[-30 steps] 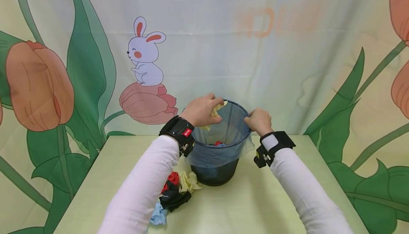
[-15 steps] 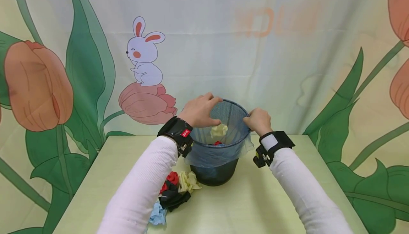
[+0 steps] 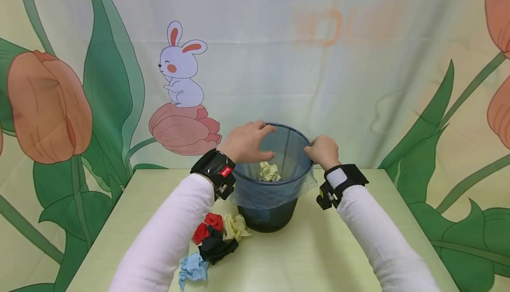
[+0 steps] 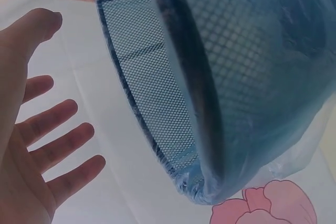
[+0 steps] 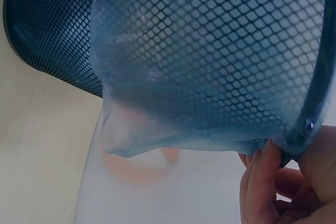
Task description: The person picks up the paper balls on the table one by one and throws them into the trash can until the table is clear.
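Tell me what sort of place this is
Probably a small staged recording spot, though I can't see the wider room: a wrinkled printed backdrop with a rabbit and tulips hangs behind a pale table, and the person wears black wrist devices.

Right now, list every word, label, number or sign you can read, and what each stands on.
No text can be read with certainty.
Red label on the black strap above the left hand: pale letters, too small to read.
Orange lettering on the backdrop: too faint and blurred to read.
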`<state>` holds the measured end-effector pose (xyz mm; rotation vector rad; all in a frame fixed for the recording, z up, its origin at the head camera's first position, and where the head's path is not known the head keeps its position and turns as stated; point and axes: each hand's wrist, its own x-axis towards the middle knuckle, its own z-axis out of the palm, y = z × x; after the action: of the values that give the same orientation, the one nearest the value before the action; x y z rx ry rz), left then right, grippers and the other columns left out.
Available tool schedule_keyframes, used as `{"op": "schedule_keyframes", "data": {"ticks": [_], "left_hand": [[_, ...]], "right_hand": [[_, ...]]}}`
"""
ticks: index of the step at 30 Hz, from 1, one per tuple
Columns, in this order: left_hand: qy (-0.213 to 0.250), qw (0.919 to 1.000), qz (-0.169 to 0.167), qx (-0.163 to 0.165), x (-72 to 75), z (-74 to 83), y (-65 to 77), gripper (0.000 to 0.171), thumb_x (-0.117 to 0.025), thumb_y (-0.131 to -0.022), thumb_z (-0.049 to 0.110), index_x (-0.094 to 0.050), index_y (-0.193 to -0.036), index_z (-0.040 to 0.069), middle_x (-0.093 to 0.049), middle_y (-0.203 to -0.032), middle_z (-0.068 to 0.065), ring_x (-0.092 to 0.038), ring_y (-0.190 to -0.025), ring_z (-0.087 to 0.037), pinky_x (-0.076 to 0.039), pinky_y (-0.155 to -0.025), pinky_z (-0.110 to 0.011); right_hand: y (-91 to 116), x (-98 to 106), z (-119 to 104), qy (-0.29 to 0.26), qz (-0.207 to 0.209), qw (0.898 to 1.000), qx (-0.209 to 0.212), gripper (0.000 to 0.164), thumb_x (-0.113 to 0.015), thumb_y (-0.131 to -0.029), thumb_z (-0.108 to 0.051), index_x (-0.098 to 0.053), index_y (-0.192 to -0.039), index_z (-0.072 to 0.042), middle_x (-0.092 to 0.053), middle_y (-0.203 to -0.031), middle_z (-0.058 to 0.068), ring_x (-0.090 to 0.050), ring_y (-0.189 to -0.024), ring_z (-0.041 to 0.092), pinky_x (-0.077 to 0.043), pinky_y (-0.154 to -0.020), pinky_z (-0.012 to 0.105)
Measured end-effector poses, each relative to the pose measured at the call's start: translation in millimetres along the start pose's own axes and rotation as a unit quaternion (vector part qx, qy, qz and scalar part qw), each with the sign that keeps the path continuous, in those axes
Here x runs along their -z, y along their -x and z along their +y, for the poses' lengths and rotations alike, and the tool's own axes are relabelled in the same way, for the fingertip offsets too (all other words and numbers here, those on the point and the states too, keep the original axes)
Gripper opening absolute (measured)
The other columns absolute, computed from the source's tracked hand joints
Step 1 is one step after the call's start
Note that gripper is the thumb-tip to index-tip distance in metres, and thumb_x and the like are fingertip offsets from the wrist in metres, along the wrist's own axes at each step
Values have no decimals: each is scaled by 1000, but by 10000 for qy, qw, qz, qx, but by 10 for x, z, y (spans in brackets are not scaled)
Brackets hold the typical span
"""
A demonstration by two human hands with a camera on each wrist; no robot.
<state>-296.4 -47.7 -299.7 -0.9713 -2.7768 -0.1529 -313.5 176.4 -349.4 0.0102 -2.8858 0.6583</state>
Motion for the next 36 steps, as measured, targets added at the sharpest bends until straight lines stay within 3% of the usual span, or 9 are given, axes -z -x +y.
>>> {"op": "schedule_keyframes", "data": {"ticks": [14, 29, 36], "left_hand": [[-483, 9939, 349, -928, -55, 41, 277, 49, -62, -83, 42, -54, -126, 18, -56, -115, -4, -54, -98, -21, -49, -77, -36], [-855, 9715, 862, -2037, -108, 255, 546, 39, -64, -82, 42, -58, -111, 17, -56, -100, -1, -54, -85, -16, -47, -72, -30], [-899, 9625, 994, -2359, -97, 389, 656, 38, -63, -81, 42, -59, -111, 19, -55, -96, 2, -53, -84, -14, -47, -71, -28]], "right_hand": [[-12, -13, 13, -9, 2, 10000, -25, 42, -50, -76, -6, -25, -45, -18, -23, -42, -5, -34, -33, 9, -14, -40, 20], [-2, 2, 6, -94, -45, 9999, -53, 42, -50, -78, -6, -25, -46, -18, -22, -43, -5, -37, -34, 10, -16, -40, 20], [-4, -7, 5, -93, 48, 9999, -52, 42, -51, -77, -6, -26, -44, -18, -24, -41, -5, -39, -33, 10, -18, -38, 19]]}}
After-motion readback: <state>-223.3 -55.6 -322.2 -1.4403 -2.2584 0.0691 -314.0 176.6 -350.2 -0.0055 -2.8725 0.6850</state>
